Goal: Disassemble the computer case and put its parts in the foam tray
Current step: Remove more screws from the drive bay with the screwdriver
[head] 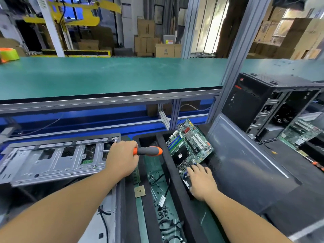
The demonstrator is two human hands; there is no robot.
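Gripping the screwdriver [148, 151], left hand [121, 159] hides its shaft; right hand [201, 181] fingers spread on motherboard [190, 146].

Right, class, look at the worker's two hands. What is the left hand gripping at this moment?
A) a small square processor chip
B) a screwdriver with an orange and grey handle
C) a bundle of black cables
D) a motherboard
B: the left hand is closed around the screwdriver, whose orange and grey handle sticks out past the fingers, while the right hand rests on the motherboard in the foam tray.
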